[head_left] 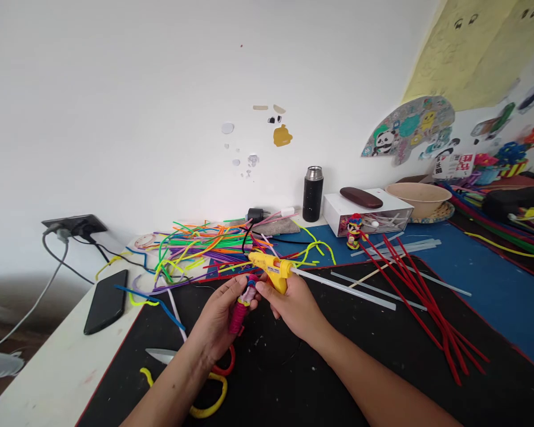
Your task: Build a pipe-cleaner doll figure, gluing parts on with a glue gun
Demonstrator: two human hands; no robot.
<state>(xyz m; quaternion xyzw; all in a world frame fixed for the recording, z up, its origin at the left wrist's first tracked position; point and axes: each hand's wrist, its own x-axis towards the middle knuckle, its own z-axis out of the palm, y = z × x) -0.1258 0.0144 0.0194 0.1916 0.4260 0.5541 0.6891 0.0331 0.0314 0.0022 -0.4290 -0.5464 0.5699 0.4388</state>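
My left hand (218, 317) is closed around a small pink and purple pipe-cleaner figure (244, 305), held upright over the black mat (293, 367). My right hand (293, 305) grips a yellow hot glue gun (273, 270). Its nozzle points left, just above the figure's top. A clear glue stick (345, 289) pokes out of the gun's back toward the right.
A heap of coloured pipe cleaners (200, 246) lies behind the hands. Red pipe cleaners (420, 302) and loose glue sticks (378, 290) lie right. A phone (107, 300), scissors with red and yellow handles (204, 379), a black flask (312, 194), a white box (367, 214) and a bowl (418, 198) stand around.
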